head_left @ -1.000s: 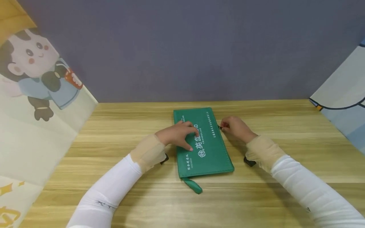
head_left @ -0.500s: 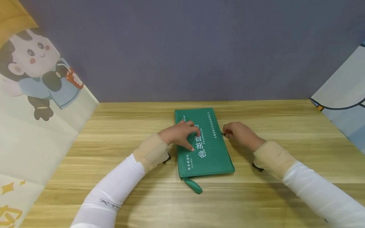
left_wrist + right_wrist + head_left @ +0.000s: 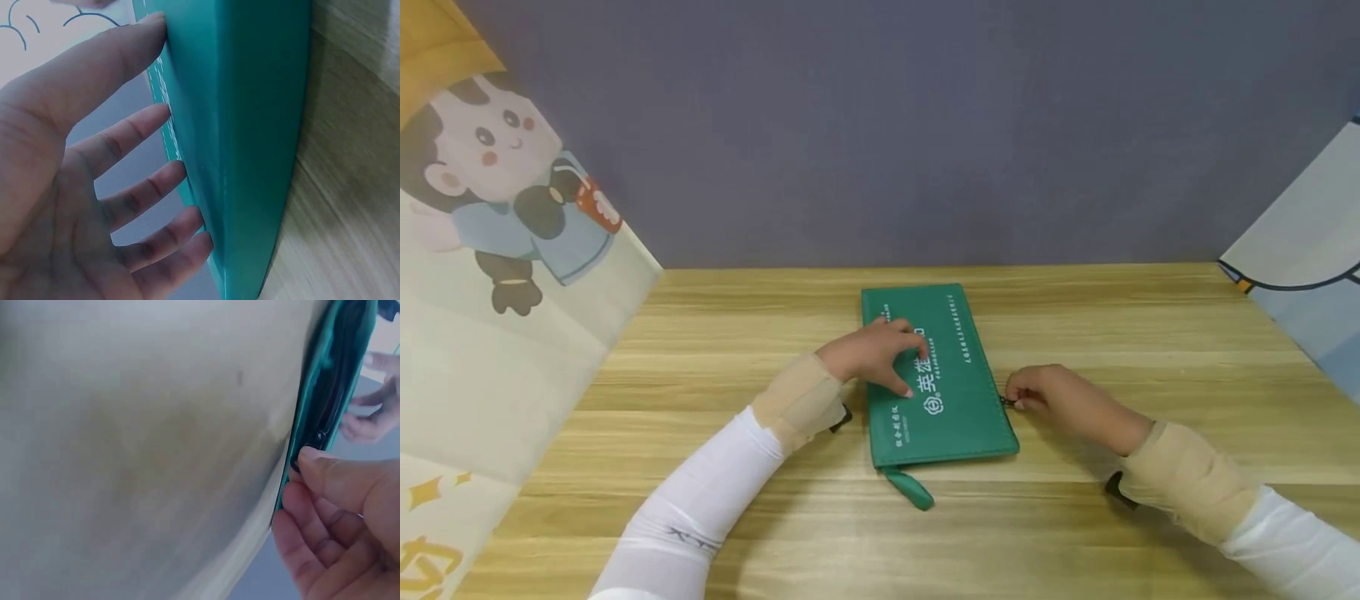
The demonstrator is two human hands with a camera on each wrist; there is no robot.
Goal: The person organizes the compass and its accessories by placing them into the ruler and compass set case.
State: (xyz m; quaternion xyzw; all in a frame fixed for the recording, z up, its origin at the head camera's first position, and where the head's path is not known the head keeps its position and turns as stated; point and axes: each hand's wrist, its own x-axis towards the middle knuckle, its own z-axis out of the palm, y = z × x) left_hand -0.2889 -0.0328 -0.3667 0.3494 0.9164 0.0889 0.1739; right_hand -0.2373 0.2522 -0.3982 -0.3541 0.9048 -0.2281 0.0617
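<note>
A green zippered pouch point(image 3: 966, 425) with white printing lies flat on the wooden table, its wrist strap point(image 3: 912, 490) hanging off the near left corner. My left hand point(image 3: 874, 353) rests on the pouch's left part, and its spread fingertips touch the top face; in the left wrist view the thumb point(image 3: 106, 65) and fingers press lightly against the green cover. At the right edge, my right hand point(image 3: 1067, 402) pinches the dark zipper pull point(image 3: 1007, 402) between thumb and finger. The right wrist view shows the zipper slider point(image 3: 319, 437) on the dark zipper, with the pouch mouth parted beyond it.
The wooden tabletop point(image 3: 737, 333) reaches back to a grey-blue panel point(image 3: 910, 142). Side panels with cartoon prints stand at left point(image 3: 512, 208) and right point(image 3: 1307, 208). White sleeves point(image 3: 677, 517) cover both forearms.
My right hand has drawn the zipper pull along the pouch's right edge, from the upper part toward the near right corner. The left hand stays on the pouch, which has hardly moved.
</note>
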